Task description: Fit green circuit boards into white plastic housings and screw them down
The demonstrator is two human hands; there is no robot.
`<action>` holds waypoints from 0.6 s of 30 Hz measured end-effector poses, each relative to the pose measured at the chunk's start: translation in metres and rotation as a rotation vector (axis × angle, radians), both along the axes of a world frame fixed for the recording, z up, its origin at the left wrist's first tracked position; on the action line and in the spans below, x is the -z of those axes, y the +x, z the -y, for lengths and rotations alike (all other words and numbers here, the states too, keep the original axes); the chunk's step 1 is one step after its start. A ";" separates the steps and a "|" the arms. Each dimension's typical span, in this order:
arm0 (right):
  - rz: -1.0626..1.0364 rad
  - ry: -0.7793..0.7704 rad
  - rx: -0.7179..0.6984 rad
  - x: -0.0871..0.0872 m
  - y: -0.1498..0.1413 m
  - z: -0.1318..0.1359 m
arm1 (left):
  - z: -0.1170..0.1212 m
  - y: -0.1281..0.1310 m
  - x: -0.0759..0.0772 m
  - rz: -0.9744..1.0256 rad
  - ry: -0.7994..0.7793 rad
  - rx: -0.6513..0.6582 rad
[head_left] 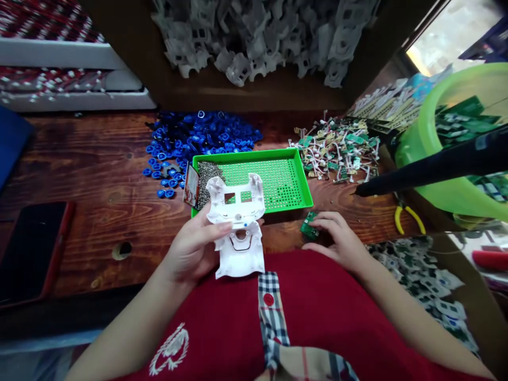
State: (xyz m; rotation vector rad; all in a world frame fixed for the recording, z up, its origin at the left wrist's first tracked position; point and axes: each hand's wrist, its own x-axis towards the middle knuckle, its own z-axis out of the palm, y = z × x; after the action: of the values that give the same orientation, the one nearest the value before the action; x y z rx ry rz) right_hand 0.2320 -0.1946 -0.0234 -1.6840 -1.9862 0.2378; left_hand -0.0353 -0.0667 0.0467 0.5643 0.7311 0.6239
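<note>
My left hand [196,241] is closed around a white plastic housing [237,209], held up in front of my shirt. The housing has two square openings in its upper part and a round one lower down, with the thumb across its middle. At the table's near edge, my right hand [337,238] has its fingers curled onto a small green circuit board [308,226]; the fingertips cover part of the board. Just beyond both hands lies a bright green perforated tray [305,185], with many small metal screws [206,177] heaped at its left end.
Blue plastic parts [206,135] are piled behind the tray. Small wired boards [343,148] lie to its right. A black pen-shaped tool [416,177] juts in near yellow-handled pliers [410,216] and a lime-green bucket [415,137]. At left rests a phone [29,248]; white housings [262,37] fill a box behind.
</note>
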 end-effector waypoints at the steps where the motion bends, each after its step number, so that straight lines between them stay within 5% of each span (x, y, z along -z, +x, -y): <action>1: -0.019 -0.032 -0.031 -0.004 0.004 -0.002 | -0.001 0.000 0.000 -0.013 -0.001 -0.017; 5: -0.003 -0.129 -0.097 -0.016 0.024 -0.006 | -0.003 -0.002 0.000 -0.037 0.020 -0.061; 12: 0.138 -0.218 -0.118 -0.011 0.035 -0.012 | -0.003 0.005 0.000 -0.137 0.056 -0.120; 18: -0.039 0.050 -0.066 -0.056 0.000 -0.011 | 0.004 0.016 0.008 -0.152 0.149 -0.127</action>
State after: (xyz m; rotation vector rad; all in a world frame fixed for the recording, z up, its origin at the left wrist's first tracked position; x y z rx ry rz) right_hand 0.2316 -0.1831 0.0324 -1.5729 -2.0049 0.2399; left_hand -0.0192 -0.0706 0.0390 0.7123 0.8733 0.7633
